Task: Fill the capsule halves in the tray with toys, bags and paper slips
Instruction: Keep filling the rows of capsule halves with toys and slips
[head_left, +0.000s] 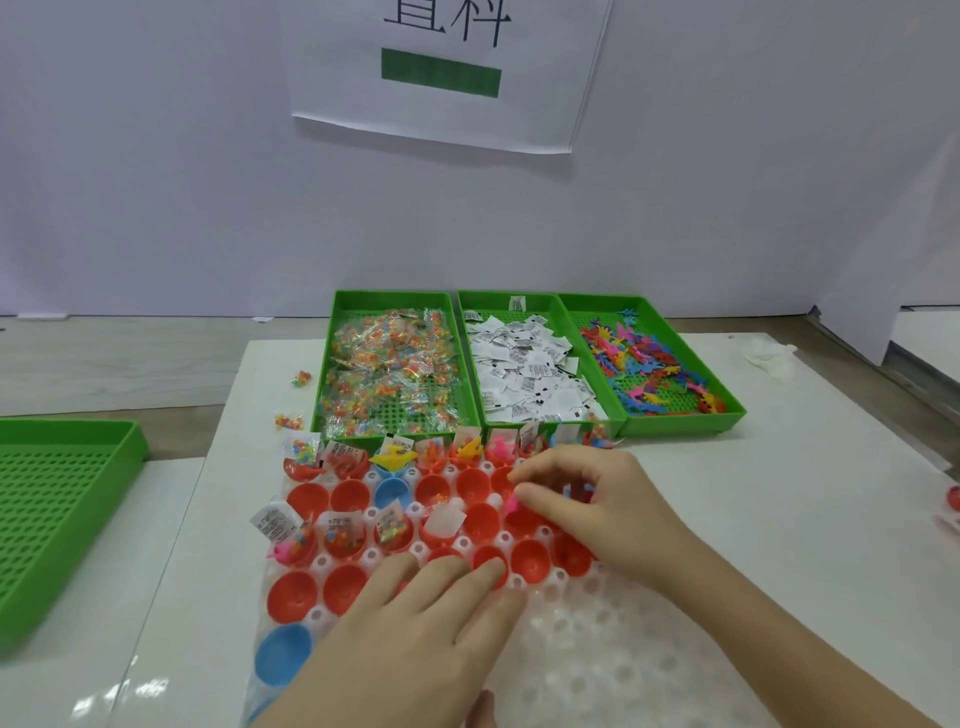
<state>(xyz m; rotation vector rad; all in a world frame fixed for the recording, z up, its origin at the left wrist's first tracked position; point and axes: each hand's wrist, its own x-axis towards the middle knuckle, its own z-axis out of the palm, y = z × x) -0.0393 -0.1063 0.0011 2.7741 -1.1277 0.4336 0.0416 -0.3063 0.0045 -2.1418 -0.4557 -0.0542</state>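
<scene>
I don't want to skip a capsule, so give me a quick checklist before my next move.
1. Right hand pinches pink plastic toy: ok.
2. Left hand rests flat on clear plastic blister tray: ok.
3. Three green plastic supply bins stocked: ok.
4. Near red plastic capsule halves filled: not ok, empty.
5. Which half the toy goes in: cannot tell.

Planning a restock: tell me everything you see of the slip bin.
The slip bin is a green plastic tray with low walls and a perforated floor, lying flat on the white board, middle of three bins close side by side. White printed slips, heaped, cover most of it; the far end shows bare floor.
</scene>
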